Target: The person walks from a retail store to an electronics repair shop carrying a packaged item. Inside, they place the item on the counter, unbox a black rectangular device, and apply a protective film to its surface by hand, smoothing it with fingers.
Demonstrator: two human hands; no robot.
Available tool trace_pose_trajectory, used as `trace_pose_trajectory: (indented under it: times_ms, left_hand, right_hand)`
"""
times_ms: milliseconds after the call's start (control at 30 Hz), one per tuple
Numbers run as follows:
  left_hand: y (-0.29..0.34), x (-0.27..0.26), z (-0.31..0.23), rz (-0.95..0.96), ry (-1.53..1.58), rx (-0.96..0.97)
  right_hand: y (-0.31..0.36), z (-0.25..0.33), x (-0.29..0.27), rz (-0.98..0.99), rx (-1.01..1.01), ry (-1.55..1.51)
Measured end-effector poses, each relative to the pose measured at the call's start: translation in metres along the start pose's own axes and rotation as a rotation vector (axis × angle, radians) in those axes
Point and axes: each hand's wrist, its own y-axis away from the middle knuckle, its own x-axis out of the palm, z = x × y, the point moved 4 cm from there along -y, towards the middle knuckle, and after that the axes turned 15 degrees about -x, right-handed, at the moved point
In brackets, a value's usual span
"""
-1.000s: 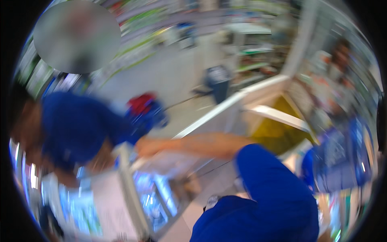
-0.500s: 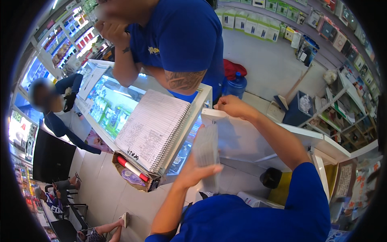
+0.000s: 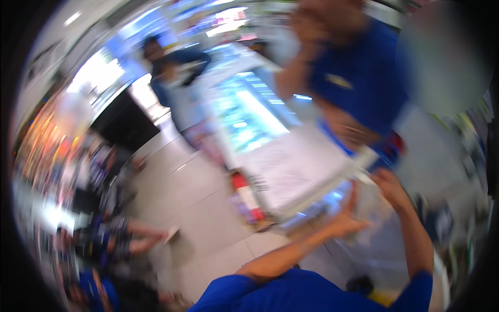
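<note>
My left hand [image 3: 344, 222] reaches up from the lower middle, beside the counter's near corner. Its fingers and thumb close around a pale, see-through stack of flat packets [image 3: 360, 210], badly smeared by motion. Just to the right, my right hand [image 3: 390, 187] is curled at the edge of a white panel [image 3: 366, 179] that adjoins the counter. Whatever its fingertips pinch is hidden. An open spiral notebook [image 3: 301, 166] with handwriting lies on the lit glass display counter [image 3: 254, 112], beyond both hands.
A small box with a red-and-white marker [image 3: 249, 197] hangs at the counter's near side. Across the counter leans a person in a blue shirt [image 3: 353, 83]; another person [image 3: 176, 73] stands at its far left. Seated people [image 3: 114, 234] line the left, beside the tiled floor [image 3: 192, 208].
My view has swung left, so the counter and both hands appear farther right. Everything is now blurred. My left hand still holds the stack, and my right hand remains at the white panel.
</note>
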Motion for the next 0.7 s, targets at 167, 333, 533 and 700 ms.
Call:
trace_pose_trajectory:
  times_ms: [167, 333, 533, 700]
  left_hand:
    - [0.002, 0.005, -0.004, 0.104, 0.025, 0.050]
    - [0.057, -0.027, -0.036, 0.239, 0.135, -0.065]
    - [0.087, -0.034, -0.088, 0.215, -0.005, 0.161]
    - [0.130, -0.083, -0.136, 0.289, 0.156, 0.219]
  right_hand:
    - [0.001, -0.045, -0.042, 0.005, 0.048, -0.027]
    - [-0.024, -0.050, -0.027, 0.049, 0.089, -0.171]
    - [-0.030, -0.049, -0.033, 0.078, 0.092, -0.118]
    - [-0.038, -0.077, -0.057, 0.006, 0.062, 0.108]
